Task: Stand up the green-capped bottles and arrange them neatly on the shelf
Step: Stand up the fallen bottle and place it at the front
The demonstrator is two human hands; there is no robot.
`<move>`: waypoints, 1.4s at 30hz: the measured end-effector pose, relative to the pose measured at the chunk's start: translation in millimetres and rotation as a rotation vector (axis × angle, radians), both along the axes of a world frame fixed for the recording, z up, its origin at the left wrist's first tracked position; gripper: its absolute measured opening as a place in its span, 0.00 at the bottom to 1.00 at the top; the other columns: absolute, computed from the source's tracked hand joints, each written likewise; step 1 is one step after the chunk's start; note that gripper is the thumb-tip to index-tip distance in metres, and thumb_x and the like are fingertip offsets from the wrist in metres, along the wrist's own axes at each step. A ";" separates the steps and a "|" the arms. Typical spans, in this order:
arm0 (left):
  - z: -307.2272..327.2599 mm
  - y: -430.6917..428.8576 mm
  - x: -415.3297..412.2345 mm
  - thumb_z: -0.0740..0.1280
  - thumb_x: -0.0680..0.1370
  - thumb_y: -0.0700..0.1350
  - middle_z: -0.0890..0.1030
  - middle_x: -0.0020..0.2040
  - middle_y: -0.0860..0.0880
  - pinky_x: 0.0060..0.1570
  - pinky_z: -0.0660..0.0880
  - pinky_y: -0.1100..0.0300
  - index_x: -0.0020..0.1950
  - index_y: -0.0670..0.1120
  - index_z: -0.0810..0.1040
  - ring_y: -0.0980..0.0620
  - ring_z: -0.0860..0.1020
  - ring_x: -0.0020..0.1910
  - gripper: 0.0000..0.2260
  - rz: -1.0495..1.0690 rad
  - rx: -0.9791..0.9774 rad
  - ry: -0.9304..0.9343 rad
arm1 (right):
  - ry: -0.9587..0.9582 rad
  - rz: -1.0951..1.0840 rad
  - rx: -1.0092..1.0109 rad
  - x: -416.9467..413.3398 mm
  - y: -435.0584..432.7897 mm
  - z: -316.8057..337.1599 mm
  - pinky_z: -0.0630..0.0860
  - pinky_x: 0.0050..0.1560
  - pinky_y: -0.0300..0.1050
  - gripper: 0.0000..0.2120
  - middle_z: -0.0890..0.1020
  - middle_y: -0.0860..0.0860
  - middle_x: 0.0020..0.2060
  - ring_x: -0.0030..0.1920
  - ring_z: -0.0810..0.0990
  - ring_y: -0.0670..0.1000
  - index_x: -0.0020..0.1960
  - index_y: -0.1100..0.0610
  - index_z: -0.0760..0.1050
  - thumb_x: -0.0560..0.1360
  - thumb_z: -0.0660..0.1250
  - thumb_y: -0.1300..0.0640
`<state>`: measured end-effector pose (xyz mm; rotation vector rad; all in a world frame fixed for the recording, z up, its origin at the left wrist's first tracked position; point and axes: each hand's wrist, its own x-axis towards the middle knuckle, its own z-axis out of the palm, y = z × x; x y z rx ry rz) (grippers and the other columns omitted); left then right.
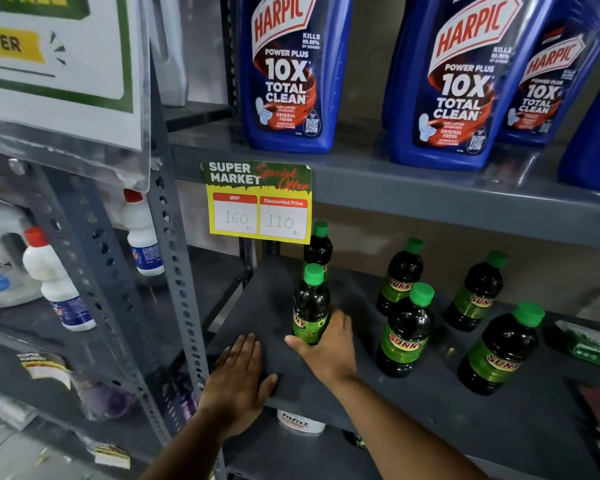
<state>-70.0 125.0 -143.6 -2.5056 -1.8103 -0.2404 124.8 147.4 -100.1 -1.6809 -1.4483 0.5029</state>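
— Gripping the lower label of the nearest green-capped bottle with the right hand, fingers wrapped behind and mostly out of sight, thumb across the front. Upright on the grey shelf, toward its left end.

— And the left hand?

— Lying flat and open on the shelf's front left corner, palm down, holding nothing, fingertips pointing inward.

— Anything hidden?

— Partly covered by the held one: a second bottle straight behind, only cap and shoulder showing. Label on the held one cut short by the fingers. Under the shelf edge, just the top of a white container, lettering hard to read.

— Others?

— Standing upright to the right, well apart: four more bottles, in two loose rows. Beside them at the far right, a green packet cut off by the frame edge.

— Room to move?

— Bare surface left of the held one up to the perforated upright; open gap between it and the group on the right. Overhead, price tag hanging from the upper shelf, just above the rear cap.
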 end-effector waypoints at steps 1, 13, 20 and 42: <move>1.0 -0.5 0.0 0.46 0.78 0.62 0.71 0.68 0.41 0.66 0.50 0.56 0.68 0.39 0.68 0.44 0.68 0.67 0.32 -0.003 -0.009 -0.006 | 0.015 -0.008 -0.003 -0.1 0.2 0.0 0.74 0.57 0.47 0.39 0.72 0.49 0.55 0.54 0.73 0.47 0.64 0.54 0.67 0.59 0.80 0.45; -0.8 0.5 1.4 0.43 0.78 0.63 0.68 0.70 0.41 0.67 0.59 0.46 0.69 0.39 0.66 0.44 0.64 0.70 0.33 -0.014 0.022 -0.056 | 0.162 0.097 -0.084 3.5 5.8 0.2 0.72 0.41 0.25 0.33 0.80 0.45 0.51 0.48 0.80 0.42 0.62 0.50 0.68 0.62 0.80 0.54; 5.0 -0.3 4.0 0.35 0.74 0.66 0.57 0.75 0.42 0.71 0.45 0.52 0.74 0.40 0.55 0.46 0.53 0.74 0.39 -0.034 0.008 -0.092 | 0.115 0.125 -0.054 3.3 -2.1 -8.7 0.74 0.55 0.39 0.34 0.78 0.47 0.55 0.56 0.78 0.45 0.63 0.50 0.68 0.61 0.79 0.49; 4.1 0.6 11.9 0.33 0.74 0.62 0.48 0.77 0.46 0.69 0.39 0.56 0.75 0.44 0.47 0.54 0.41 0.72 0.35 -0.006 -0.035 -0.127 | 0.055 0.201 -0.066 5.5 -58.3 -13.2 0.72 0.52 0.30 0.27 0.81 0.44 0.55 0.56 0.79 0.43 0.63 0.51 0.71 0.68 0.77 0.51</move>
